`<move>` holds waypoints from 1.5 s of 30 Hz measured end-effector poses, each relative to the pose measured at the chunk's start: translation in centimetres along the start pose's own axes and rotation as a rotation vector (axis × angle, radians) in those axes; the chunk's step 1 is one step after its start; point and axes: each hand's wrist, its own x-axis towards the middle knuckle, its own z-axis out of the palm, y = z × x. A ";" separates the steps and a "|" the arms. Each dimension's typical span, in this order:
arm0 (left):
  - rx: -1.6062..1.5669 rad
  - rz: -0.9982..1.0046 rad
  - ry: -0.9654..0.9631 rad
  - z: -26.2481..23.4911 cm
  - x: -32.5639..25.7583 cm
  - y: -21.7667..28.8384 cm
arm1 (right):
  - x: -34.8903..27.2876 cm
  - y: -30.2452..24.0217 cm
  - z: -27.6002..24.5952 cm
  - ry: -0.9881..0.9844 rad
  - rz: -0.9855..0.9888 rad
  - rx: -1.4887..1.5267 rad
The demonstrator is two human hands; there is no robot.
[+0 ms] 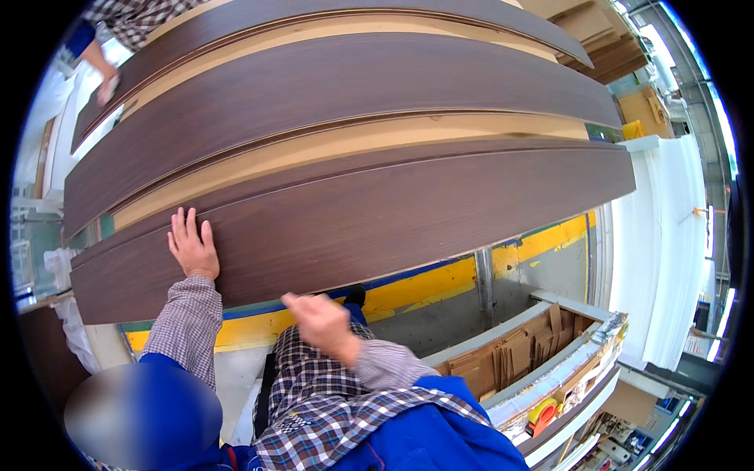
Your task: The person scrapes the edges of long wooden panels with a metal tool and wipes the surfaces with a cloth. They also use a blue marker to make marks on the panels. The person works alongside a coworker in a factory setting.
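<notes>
Nearest me lies a long dark brown wood-grain board (408, 216) with a grooved strip along its far side. My left hand (193, 250) rests flat on its left part, fingers spread toward that groove. Just off the board's near edge, my right hand (322, 323) is curled with thumb and index finger together, a little smeared by motion. Whatever it may hold is hidden. Beyond lie a second brown board (353, 86) and a third brown board (314, 14), with tan cardboard (314, 149) showing between them.
At the far left, another person's hand (107, 88) touches the third board with something white. A frame bin (565, 302) of folded cardboard stands to my right, carrying a red-and-yellow tape dispenser (542, 416). White panels (660, 243) stand beyond it; stacked cardboard (589, 35) lies far right.
</notes>
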 end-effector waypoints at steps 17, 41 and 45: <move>-0.184 0.000 -0.046 -1.0 -0.9 0.4 | 4.7 0.4 1.6 -0.014 0.008 -0.482; 0.025 0.040 -0.163 -0.5 3.5 -16.5 | -0.5 -1.8 3.2 0.063 0.201 -0.664; 0.012 0.048 -0.102 -0.7 3.6 -16.6 | -0.5 -9.4 13.5 0.098 0.106 -0.198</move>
